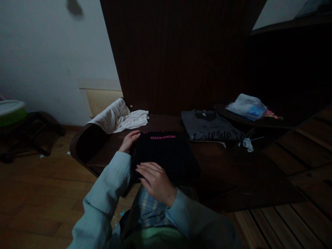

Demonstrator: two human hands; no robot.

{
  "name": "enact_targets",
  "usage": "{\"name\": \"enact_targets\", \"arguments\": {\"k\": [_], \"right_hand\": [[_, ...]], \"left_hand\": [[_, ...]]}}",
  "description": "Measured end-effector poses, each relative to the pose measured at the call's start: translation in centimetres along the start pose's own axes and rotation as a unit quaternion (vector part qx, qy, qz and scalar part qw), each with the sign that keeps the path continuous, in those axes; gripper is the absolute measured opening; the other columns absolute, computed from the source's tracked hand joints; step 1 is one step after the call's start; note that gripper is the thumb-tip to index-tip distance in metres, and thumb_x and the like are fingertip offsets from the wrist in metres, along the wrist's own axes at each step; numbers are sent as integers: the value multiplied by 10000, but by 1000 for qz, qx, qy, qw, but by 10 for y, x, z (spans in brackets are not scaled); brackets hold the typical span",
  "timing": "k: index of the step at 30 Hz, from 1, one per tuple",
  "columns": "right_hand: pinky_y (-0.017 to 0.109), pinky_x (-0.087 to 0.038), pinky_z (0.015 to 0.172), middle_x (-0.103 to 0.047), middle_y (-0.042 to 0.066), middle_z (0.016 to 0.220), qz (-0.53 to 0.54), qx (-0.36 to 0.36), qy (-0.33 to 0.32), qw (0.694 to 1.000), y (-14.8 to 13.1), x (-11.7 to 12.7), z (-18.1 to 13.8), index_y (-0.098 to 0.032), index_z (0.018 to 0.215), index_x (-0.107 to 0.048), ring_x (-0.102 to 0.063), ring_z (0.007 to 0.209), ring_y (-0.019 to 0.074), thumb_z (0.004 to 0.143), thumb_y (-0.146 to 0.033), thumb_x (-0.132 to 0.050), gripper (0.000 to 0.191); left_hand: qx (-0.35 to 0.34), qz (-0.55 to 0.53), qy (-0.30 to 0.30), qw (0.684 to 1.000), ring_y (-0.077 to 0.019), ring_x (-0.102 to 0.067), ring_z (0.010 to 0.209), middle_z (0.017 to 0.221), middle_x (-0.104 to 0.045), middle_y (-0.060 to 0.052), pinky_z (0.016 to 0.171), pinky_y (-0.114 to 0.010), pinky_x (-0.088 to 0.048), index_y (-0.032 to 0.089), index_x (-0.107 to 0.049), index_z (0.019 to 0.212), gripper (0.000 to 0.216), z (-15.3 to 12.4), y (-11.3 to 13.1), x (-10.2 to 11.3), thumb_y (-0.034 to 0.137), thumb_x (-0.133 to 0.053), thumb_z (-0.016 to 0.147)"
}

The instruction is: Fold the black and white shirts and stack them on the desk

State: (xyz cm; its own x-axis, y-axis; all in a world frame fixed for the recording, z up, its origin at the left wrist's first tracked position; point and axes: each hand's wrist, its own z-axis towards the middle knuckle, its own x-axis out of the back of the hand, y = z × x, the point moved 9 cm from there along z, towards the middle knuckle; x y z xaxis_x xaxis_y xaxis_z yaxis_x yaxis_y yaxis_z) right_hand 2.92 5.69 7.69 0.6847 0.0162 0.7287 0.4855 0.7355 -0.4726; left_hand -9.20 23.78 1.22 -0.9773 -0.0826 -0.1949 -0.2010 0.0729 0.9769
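Note:
A folded black T-shirt (166, 152) with pink lettering lies on a dark wooden surface (223, 166) in front of me. My left hand (129, 140) rests at the shirt's far left corner, fingers stretched flat on the cloth. My right hand (155, 180) lies palm down on the shirt's near edge, fingers extended and pressing the fabric. Both sleeves are light blue. Neither hand grips anything.
A folded grey T-shirt (210, 126) with dark script lies to the right. Crumpled white cloth (118, 117) sits at the back left. A plastic bag (246, 106) rests on a dark shelf at right. Wooden floor lies left, a slatted frame (293, 221) at right.

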Motion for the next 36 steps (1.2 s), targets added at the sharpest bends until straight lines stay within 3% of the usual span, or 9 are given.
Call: {"name": "enact_targets", "arguments": {"k": [4, 7, 12, 15, 19, 24, 26, 31, 36], "right_hand": [[342, -384, 965, -608, 60, 1137, -17, 24, -64, 998, -1, -8, -4, -185, 1070, -585, -491, 1123, 172, 820, -257, -513, 270], [305, -423, 906, -666, 34, 986, 6, 6, 20, 1000, 11, 36, 3, -205, 978, -623, -558, 1010, 145, 847, -230, -464, 208], [325, -458, 803, -673, 39, 909, -71, -122, 167, 976, 95, 139, 13, -207, 893, -640, -608, 864, 173, 839, -223, -425, 222], [350, -448, 793, -672, 56, 892, -153, -165, 173, 959, 159, 169, 12, -187, 875, -644, -603, 851, 199, 794, -149, -410, 251], [388, -406, 829, -662, 86, 899, -243, -145, 108, 953, 202, 160, 7, -172, 882, -651, -559, 912, 231, 745, -100, -431, 269], [416, -342, 882, -659, 84, 954, -262, -117, 91, 954, 201, 134, 4, -175, 952, -640, -488, 1003, 249, 751, -119, -466, 272], [411, -331, 888, -655, 91, 975, -264, -123, 100, 951, 200, 131, 6, -164, 995, -629, -476, 1010, 249, 750, -103, -465, 301], [387, -295, 902, -651, 84, 982, -280, -128, 77, 948, 205, 122, 14, -176, 1017, -623, -474, 1003, 237, 768, -43, -417, 349], [348, -304, 847, -652, 68, 865, -281, -183, 67, 940, 218, 119, 22, -212, 931, -641, -496, 913, 214, 819, -58, -387, 318]], "left_hand": [[-7, 16, 11, 1000, -105, -561, 505, 623, -642, -5, 499, -225, -429, 138, -608, 921, 454, 0, 1, 1, 296, -755, 522], [-4, -3, 9, 1000, -115, -576, 542, 629, -643, -2, 528, -233, -442, 146, -596, 892, 449, -1, 0, 0, 289, -765, 501], [-6, -2, 13, 1000, -118, -574, 564, 656, -643, -14, 541, -234, -440, 146, -607, 889, 448, 2, -2, 1, 336, -758, 513], [-35, 9, 27, 999, -134, -584, 620, 688, -643, -22, 575, -245, -448, 145, -620, 870, 409, 5, -2, 4, 405, -707, 566], [-70, 38, 27, 996, -164, -601, 738, 760, -653, -29, 696, -292, -468, 156, -625, 874, 335, 9, -2, 3, 322, -671, 588], [-170, 171, 46, 969, -191, -577, 863, 879, -639, -50, 847, -341, -426, 165, -655, 819, 275, 7, 14, 3, 155, -631, 545], [-192, 208, 63, 957, -200, -568, 879, 898, -630, -61, 847, -343, -423, 163, -657, 806, 277, 6, 20, 3, 149, -631, 531], [-182, 227, 24, 957, -188, -588, 802, 814, -651, -35, 787, -308, -436, 168, -639, 803, 312, 9, 22, -8, 133, -646, 494], [-156, 232, 115, 953, -147, -554, 619, 587, -592, 9, 664, -264, -432, 156, -587, 610, 117, 18, 23, 8, 135, -622, 500]]}}
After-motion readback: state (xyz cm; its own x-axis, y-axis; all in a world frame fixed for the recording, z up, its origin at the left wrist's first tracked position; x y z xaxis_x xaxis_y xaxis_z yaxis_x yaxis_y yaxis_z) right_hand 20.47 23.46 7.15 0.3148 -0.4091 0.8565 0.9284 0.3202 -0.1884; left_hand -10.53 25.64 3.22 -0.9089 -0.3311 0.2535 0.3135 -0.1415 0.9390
